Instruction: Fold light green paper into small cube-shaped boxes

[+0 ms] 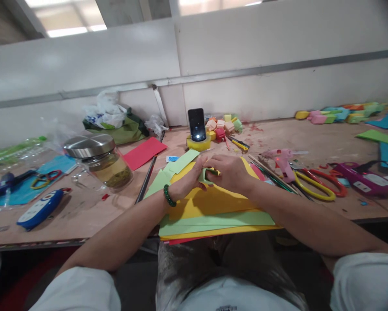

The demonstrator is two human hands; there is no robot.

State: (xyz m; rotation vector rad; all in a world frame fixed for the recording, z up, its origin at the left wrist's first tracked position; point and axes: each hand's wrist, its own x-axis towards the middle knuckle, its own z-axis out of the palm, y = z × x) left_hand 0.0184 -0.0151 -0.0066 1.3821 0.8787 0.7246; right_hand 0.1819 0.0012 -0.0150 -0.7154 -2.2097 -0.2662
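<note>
Both my hands meet over a stack of coloured sheets at the table's front edge. A small folded green paper box (206, 176) sits between them, partly hidden by fingers. My left hand (190, 179), with a dark green bead bracelet (169, 196) at the wrist, is closed on the box's left side. Fingers of my right hand (231, 172) bend over its right side and top. Under the hands lie yellow sheets (197, 205) and light green sheets (220, 221). Light green strips (185, 160) rest just beyond my left hand.
A phone (197, 124) stands in a yellow tape roll (198, 143), near small folded paper pieces (220, 133) and a cutter (238, 144). Rightward are a pink glue gun (283, 164) and scissors (315, 185). Leftward are a lidded glass jar (101, 166), red paper (145, 152) and a blue-white remote-like device (41, 208).
</note>
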